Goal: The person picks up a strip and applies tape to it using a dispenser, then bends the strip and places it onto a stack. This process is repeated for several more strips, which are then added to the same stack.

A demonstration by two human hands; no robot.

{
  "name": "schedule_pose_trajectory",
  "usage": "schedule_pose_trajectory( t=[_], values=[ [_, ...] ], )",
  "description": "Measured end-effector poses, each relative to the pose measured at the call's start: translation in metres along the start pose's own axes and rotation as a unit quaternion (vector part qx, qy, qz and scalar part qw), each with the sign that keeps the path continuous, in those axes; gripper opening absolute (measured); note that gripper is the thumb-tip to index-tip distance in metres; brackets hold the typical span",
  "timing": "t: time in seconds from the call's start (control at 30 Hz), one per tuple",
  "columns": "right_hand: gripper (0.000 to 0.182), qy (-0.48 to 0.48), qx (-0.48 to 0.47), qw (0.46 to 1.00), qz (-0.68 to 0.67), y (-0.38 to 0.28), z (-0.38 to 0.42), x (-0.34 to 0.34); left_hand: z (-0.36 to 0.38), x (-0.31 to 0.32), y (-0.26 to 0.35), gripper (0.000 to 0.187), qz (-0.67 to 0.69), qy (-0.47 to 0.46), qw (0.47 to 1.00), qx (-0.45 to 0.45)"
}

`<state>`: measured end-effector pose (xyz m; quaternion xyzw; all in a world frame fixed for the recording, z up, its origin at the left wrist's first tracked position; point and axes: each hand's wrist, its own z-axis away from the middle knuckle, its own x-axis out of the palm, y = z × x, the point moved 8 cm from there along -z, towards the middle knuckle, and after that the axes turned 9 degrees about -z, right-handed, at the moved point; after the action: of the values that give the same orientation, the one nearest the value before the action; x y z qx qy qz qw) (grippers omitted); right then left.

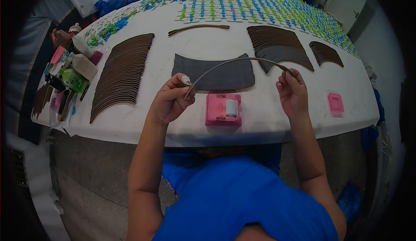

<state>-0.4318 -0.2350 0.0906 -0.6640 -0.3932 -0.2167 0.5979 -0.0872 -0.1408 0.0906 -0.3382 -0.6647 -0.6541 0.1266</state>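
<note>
Strip [249,58]: arching above tabletop [161,56] | left hand [172,98], right hand [293,94]: each pinching one end | seeming light, springy, possibly cracking if over-bending; holding near both tips is looking best

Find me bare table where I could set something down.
Bare white cloth shows between the larger pink block and the right hand, and between the large left stack and the dark sheet. Crowded: the bottles at left, the clips along the far side.
</note>
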Motion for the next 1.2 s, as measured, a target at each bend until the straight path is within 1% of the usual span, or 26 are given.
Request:
schedule_pose_trajectory(
  t=[0.03,0.1,0.13,0.2,0.23,0.3,0.33,0.4,0.43,0.5,0.53,0.6,0.63,0.7,0.73,0.8,0.83,0.87,0.9,0.93,1.0,1.03,1.1,1.13,1.17,1.2],
  values=[
    [0.012,-0.002,0.001,1.0,-0.001,0.001,-0.002,0.0,-0.001,0.001,0.001,0.019,-0.001,0.001,1.0,0.002],
    [0.011,0.006,-0.011,0.999,0.036,0.0,-0.007,-0.001,-0.002,-0.004,0.003,0.021,0.004,0.042,0.999,0.001],
    [0.011,0.004,-0.012,0.999,0.036,0.0,-0.011,-0.001,-0.005,-0.007,0.003,0.021,0.003,0.041,0.999,0.003],
    [0.011,0.009,-0.007,0.998,0.058,0.004,-0.019,0.0,-0.012,-0.014,0.008,0.021,0.056,0.027,0.997,0.038],
    [0.011,0.006,-0.009,0.998,0.055,0.005,-0.025,0.003,-0.016,-0.016,0.011,0.021,0.052,0.026,0.997,0.04],
    [0.013,0.032,0.001,0.995,0.093,0.011,-0.037,0.006,-0.023,-0.028,0.021,0.02,0.094,0.074,0.989,0.084],
    [0.013,0.029,-0.001,0.995,0.091,0.013,-0.044,0.009,-0.028,-0.032,0.024,0.02,0.091,0.072,0.99,0.086],
    [0.015,0.042,0.023,0.991,0.128,0.023,-0.061,0.012,-0.041,-0.045,0.035,0.02,0.136,0.076,0.979,0.128],
    [0.015,0.04,0.02,0.991,0.127,0.026,-0.071,0.016,-0.047,-0.054,0.037,0.02,0.134,0.074,0.98,0.129],
    [0.017,0.057,0.04,0.984,0.162,0.039,-0.091,0.018,-0.058,-0.083,0.048,0.024,0.11,0.123,0.974,0.154],
    [0.017,0.05,0.04,0.985,0.159,0.043,-0.1,0.019,-0.067,-0.087,0.052,0.024,0.106,0.124,0.974,0.16],
    [0.018,0.053,0.052,0.979,0.19,0.059,-0.124,0.019,-0.076,-0.117,0.06,0.029,0.031,0.274,0.945,0.178],
    [0.018,0.048,0.052,0.975,0.209,0.067,-0.137,0.02,-0.083,-0.128,0.064,0.036,0.007,0.289,0.94,0.181],
    [0.017,0.038,0.054,0.967,0.246,0.083,-0.162,0.017,-0.098,-0.144,0.072,0.035,-0.104,0.308,0.923,0.207],
    [0.017,0.025,0.059,0.969,0.238,0.093,-0.173,0.019,-0.105,-0.156,0.076,0.038,-0.168,0.334,0.905,0.204],
    [0.013,0.019,0.06,0.953,0.295,0.106,-0.195,0.019,-0.118,-0.169,0.084,0.04,-0.292,0.388,0.853,0.19],
    [0.013,0.012,0.061,0.954,0.292,0.113,-0.205,0.019,-0.126,-0.182,0.089,0.04,-0.375,0.406,0.813,0.186],
    [0.013,0.007,0.058,0.944,0.325,0.118,-0.214,0.017,-0.133,-0.194,0.092,0.039,-0.452,0.419,0.767,0.179],
    [0.014,0.004,0.054,0.932,0.359,0.124,-0.222,0.016,-0.134,-0.197,0.096,0.036,-0.502,0.437,0.724,0.183],
    [0.014,0.004,0.054,0.931,0.36,0.13,-0.23,0.014,-0.137,-0.204,0.099,0.036,-0.501,0.437,0.725,0.183],
    [0.016,-0.004,0.048,0.905,0.423,0.138,-0.246,0.006,-0.147,-0.213,0.099,0.033,-0.619,0.413,0.653,0.141],
    [0.016,0.007,0.046,0.902,0.429,0.141,-0.253,-0.002,-0.149,-0.213,0.099,0.031,-0.644,0.406,0.634,0.136],
    [0.021,-0.043,0.014,0.85,0.525,0.148,-0.267,-0.002,-0.155,-0.216,0.1,0.029,-0.686,0.394,0.602,0.108],
    [0.021,-0.032,0.012,0.847,0.531,0.147,-0.267,-0.002,-0.157,-0.214,0.1,0.028,-0.7,0.396,0.587,0.095],
    [0.021,-0.024,0.038,0.824,0.564,0.153,-0.268,-0.002,-0.162,-0.214,0.098,0.028,-0.698,0.387,0.594,0.097],
    [0.021,-0.019,0.066,0.801,0.594,0.158,-0.27,-0.005,-0.164,-0.218,0.098,0.028,-0.71,0.396,0.577,0.081]
  ],
)
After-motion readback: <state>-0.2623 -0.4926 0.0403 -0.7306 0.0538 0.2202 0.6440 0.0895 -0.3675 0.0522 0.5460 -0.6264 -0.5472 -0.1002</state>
